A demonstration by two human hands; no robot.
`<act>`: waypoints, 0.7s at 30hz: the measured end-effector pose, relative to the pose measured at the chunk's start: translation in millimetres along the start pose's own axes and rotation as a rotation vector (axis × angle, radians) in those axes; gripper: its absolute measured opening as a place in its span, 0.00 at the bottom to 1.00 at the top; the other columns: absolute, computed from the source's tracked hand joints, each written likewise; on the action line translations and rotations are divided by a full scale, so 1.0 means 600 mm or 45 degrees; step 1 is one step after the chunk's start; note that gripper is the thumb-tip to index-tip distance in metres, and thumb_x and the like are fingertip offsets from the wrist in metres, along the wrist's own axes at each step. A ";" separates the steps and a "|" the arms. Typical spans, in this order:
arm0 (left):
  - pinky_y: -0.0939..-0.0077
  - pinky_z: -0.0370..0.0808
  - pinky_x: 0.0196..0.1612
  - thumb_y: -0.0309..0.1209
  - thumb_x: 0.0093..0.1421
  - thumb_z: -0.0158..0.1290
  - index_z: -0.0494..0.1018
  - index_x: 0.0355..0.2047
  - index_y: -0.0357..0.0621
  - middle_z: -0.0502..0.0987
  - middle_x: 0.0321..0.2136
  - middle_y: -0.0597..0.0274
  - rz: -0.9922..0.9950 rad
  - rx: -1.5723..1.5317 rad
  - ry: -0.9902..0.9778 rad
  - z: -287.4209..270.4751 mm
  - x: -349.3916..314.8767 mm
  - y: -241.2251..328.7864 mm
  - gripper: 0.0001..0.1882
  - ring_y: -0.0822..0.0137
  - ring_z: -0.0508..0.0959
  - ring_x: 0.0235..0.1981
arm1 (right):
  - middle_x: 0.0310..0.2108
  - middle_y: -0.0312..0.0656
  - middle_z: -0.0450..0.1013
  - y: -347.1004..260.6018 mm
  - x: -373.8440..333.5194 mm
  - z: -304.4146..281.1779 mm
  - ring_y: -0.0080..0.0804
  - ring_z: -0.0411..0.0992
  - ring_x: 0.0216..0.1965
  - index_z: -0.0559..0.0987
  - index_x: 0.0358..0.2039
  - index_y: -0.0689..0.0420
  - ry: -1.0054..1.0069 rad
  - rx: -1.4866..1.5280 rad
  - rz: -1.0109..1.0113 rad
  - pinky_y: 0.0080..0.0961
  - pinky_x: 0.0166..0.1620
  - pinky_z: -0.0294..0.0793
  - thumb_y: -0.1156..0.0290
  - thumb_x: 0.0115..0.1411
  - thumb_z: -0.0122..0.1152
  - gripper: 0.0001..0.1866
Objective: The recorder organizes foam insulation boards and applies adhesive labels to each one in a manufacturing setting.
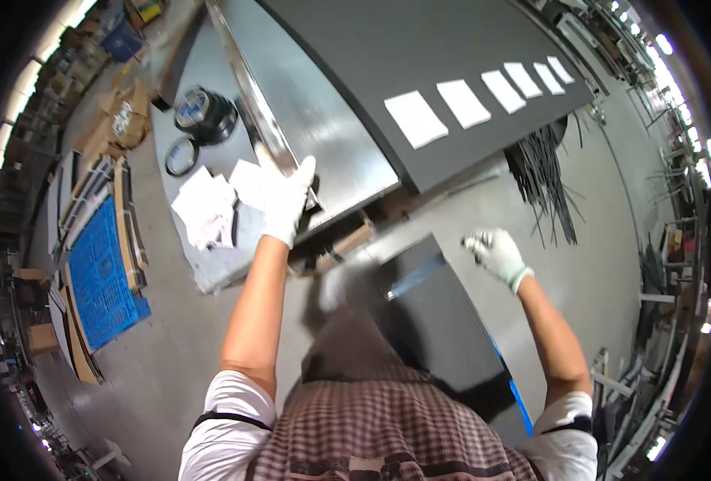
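Note:
My left hand [286, 196], in a white glove, is at the near end of a long shiny metal bar [251, 88] lying across a metal-topped table [339, 136]. Its thumb and fingers lie on either side of the bar. Beside that hand are a white sheet [247, 183] and a stack of white paper pieces [203, 207]. My right hand [496, 255], also gloved, hangs in the air with curled fingers; something dark shows at the fingertips, too small to name. Between my arms lies a dark flat panel [460, 329] with blue along one edge.
Black tape rolls [203, 112] stand left on the table, with another roll [181, 156] nearer. A large dark sheet [339, 40] carries several white rectangles [416, 120]. Black strips [544, 176] hang at its right. A blue pallet [103, 272] and a cardboard box [125, 116] are left.

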State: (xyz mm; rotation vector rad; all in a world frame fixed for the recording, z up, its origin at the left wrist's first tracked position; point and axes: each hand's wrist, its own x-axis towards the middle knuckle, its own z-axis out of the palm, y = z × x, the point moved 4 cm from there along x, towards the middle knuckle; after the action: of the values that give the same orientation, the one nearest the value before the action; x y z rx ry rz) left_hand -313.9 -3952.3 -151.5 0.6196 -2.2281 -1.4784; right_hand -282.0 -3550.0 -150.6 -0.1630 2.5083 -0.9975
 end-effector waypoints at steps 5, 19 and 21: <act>0.66 0.72 0.53 0.38 0.45 0.63 0.53 0.63 0.34 0.74 0.48 0.40 0.092 0.080 -0.076 0.059 0.037 0.033 0.48 0.50 0.76 0.49 | 0.23 0.32 0.73 0.046 -0.045 0.053 0.15 0.68 0.21 0.82 0.36 0.62 -0.059 0.416 0.090 0.17 0.26 0.70 0.69 0.63 0.57 0.10; 0.69 0.69 0.56 0.46 0.56 0.59 0.52 0.64 0.31 0.73 0.50 0.39 0.189 0.102 -0.269 0.162 0.079 0.057 0.45 0.52 0.74 0.54 | 0.26 0.32 0.74 0.068 -0.164 0.056 0.15 0.69 0.23 0.80 0.43 0.62 -0.105 0.761 0.312 0.17 0.29 0.71 0.68 0.63 0.55 0.13; 0.65 0.63 0.62 0.42 0.58 0.57 0.48 0.65 0.30 0.64 0.58 0.32 0.019 -0.163 -0.644 0.144 -0.030 0.066 0.44 0.49 0.67 0.60 | 0.29 0.33 0.75 0.090 -0.193 0.052 0.15 0.70 0.24 0.79 0.44 0.62 -0.098 0.930 0.341 0.16 0.29 0.71 0.68 0.63 0.54 0.14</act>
State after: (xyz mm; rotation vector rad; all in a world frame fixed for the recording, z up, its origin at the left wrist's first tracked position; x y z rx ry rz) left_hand -352.1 -3863.8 -147.8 0.1982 -2.4560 -1.9189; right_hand -161.5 -3499.5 -166.8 0.3383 1.8778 -1.6563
